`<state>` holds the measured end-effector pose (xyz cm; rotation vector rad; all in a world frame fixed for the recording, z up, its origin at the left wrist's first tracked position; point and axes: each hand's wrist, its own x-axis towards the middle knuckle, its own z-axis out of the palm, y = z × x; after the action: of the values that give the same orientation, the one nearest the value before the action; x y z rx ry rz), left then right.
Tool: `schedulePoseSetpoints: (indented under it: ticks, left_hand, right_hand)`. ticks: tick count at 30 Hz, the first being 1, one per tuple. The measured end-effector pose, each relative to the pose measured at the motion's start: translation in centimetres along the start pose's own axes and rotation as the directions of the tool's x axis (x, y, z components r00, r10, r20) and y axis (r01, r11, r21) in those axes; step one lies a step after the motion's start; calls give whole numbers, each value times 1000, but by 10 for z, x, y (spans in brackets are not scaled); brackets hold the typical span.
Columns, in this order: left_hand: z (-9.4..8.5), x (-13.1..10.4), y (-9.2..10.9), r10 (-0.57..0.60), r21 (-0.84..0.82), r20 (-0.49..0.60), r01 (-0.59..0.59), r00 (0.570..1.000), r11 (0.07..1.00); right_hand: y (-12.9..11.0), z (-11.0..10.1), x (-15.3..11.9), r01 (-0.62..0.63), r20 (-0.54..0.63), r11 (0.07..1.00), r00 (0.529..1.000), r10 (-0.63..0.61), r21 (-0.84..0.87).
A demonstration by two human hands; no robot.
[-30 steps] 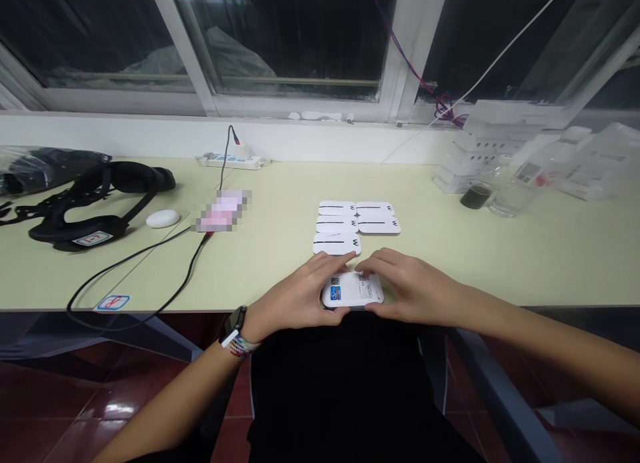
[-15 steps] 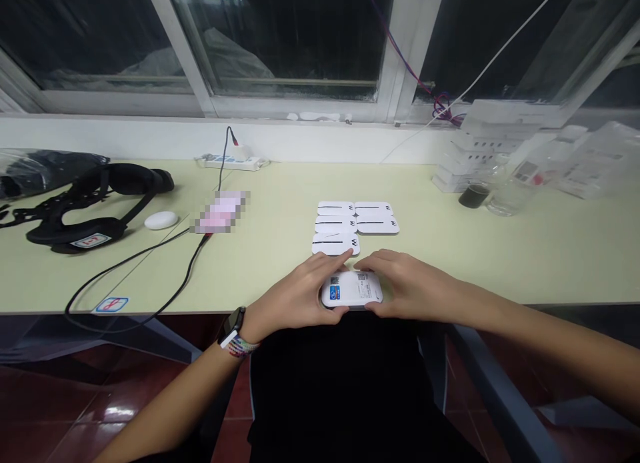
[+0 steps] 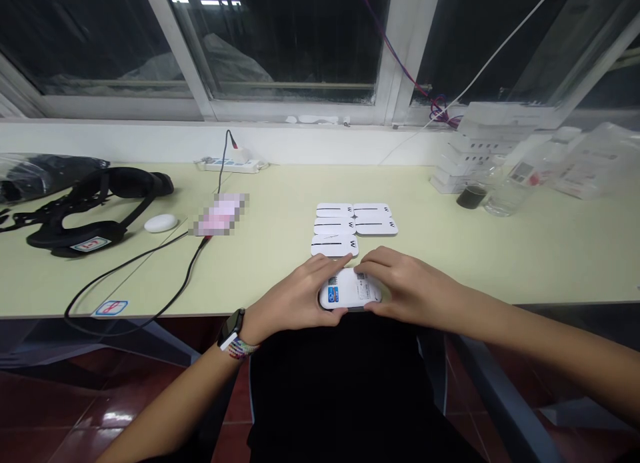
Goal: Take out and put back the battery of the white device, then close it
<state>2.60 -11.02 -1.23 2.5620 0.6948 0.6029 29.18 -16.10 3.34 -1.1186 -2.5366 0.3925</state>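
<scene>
The white rounded device (image 3: pixel 351 291) is in the middle of the scene, at the near edge of the table (image 3: pixel 480 269), and you hold it with your 2 hands. Its upper face shows small print; whether it rests on the table or is slightly lifted, I cannot tell. Your left hand (image 3: pixel 303 297) is clamped on its left end, with the thumb on the near side and fingers on the far side. Your right hand (image 3: pixel 409 286) grips its right end, also thumb near and fingers far. Just beyond lie 5 white devices (image 3: pixel 326 247) with black lines: 3 in the left column, 2 in the right. You wear a smartwatch (image 3: pixel 231 326) on the left wrist. Farther left are a pixelated pink object (image 3: pixel 220 215), a white oval object (image 3: pixel 161 223) and a black headset (image 3: pixel 80 227). At the far right stand a clear bottle (image 3: pixel 503 197) and white boxes (image 3: pixel 467 161).
</scene>
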Motion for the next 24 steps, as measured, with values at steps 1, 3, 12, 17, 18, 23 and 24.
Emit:
schedulePoseSetpoints:
  ticks: [1, 3, 12, 17, 18, 23, 24]
  left_hand:
    - [0, 0, 0, 3, -1, -2, -3, 1000, 1000]
    - [0, 0, 2, -10, -6, -6, 10, 1000, 1000]
    - [0, -1, 3, -30, -43, -5, 30, 1000, 999]
    - [-1, -1, 3, -50, -42, -11, 49, 999, 998]
    - [-1, 0, 3, -42, -41, -12, 42, 999, 998]
    - [1, -1, 2, -30, -32, -34, 29, 999, 999]
    - [2, -1, 2, -36, -27, -40, 35, 999, 999]
  right_hand:
    - [-1, 0, -1, 7, 1, 1000, 1000, -7, -17]
    - [-3, 2, -2, -10, 24, 998, 1000, 12, -57]
    - [10, 2, -11, 2, -34, 958, 999, -12, -287]
    - [42, -3, -46, -286, -265, 953, 931, 251, -101]
    - [52, -4, -56, -381, -306, 922, 888, 344, -71]
    - [96, -5, -101, -734, -345, 679, 635, 691, 11]
    - [102, -5, -105, -768, -346, 640, 598, 723, 12]
